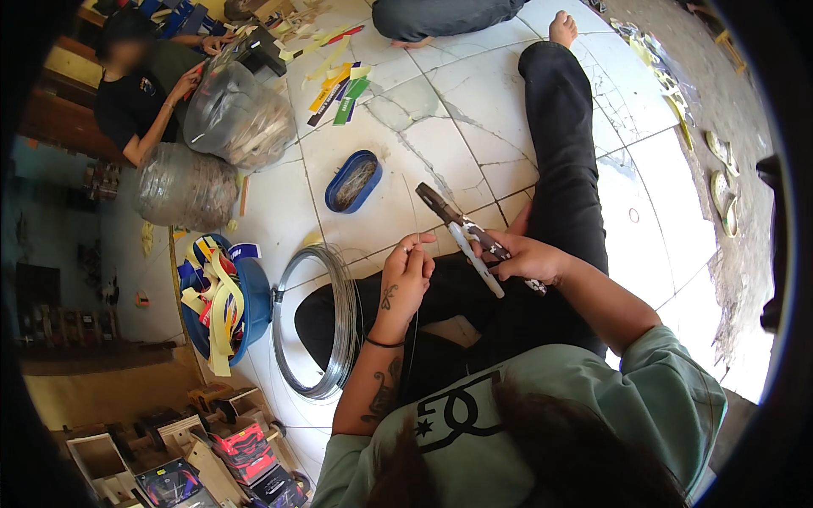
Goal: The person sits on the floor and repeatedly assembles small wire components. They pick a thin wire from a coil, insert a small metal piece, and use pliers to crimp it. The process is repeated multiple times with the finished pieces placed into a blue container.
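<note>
Seated on a white tiled floor [339, 245], a person in a pale green T-shirt [542, 402] and black trousers [559, 118] works with both bare hands above a folded left leg. The left hand [408, 273], below a dark wristband [384, 344], has its grip closed, thumb against curled fingers, on a thin wire [417, 212] that stands up past the fingertips. The right hand [523, 256] has its grip wrapped around the handles of worn pliers [464, 241], their paint flaking; the handles stand apart and the head tilts up and left, near the wire, though whether the jaws are parted cannot be told. At lower left sit wooden toy trucks [246, 457], some with red and black printed panels. Just beside the left knee lies a large coil of metal wire [343, 351], and next to it a blue basin [257, 296] piled with coloured strips [224, 309]. Beyond the hands, a blue oval dish [366, 201] holds short, thin pieces [354, 183]. Farther off, loose yellow, purple and green strips [349, 102] lie near two bulging clear plastic sacks [246, 118], where a co-worker [127, 97] leans in at upper left.
</note>
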`<state>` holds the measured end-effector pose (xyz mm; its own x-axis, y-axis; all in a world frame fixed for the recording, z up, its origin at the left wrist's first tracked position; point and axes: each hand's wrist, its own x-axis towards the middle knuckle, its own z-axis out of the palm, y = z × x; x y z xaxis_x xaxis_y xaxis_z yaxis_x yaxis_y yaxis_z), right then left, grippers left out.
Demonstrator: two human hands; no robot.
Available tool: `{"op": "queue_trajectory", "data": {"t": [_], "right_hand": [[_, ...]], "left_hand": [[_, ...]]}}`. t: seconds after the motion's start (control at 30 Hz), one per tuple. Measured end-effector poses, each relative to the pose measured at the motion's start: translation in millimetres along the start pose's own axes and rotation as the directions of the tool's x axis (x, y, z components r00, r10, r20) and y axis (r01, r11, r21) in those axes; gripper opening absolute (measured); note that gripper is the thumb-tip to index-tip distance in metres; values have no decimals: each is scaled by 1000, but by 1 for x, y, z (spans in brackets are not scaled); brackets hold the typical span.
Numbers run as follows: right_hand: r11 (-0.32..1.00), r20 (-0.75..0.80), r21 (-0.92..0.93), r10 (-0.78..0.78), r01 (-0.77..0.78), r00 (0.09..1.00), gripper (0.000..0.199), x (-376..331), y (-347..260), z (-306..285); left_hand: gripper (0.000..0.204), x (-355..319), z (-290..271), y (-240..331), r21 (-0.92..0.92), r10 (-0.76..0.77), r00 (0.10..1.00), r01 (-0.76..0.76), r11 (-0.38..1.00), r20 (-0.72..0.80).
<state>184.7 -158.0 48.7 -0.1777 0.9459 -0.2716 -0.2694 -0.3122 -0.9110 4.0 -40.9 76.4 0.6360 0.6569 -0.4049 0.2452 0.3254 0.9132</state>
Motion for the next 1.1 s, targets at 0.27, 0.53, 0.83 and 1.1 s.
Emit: {"op": "queue_trajectory", "data": {"t": [0.27,0.53,0.83,1.1], "right_hand": [[961,7,-275,19,-16,1000,42,5,0,-7],[947,25,-321,15,-6,1000,36,7,-10,-6],[914,-11,-405,-36,28,999,37,13,-1,-11],[978,-108,-164,115,-132,987,27,17,23,-4]], "left_hand": [[22,4,2,0,39,-11,1000,10,999,28],[21,7,1,-7,50,-35,998,33,998,43],[21,7,1,-7,91,-21,999,17,996,38],[22,13,5,-14,54,66,998,-67,996,18]]}}
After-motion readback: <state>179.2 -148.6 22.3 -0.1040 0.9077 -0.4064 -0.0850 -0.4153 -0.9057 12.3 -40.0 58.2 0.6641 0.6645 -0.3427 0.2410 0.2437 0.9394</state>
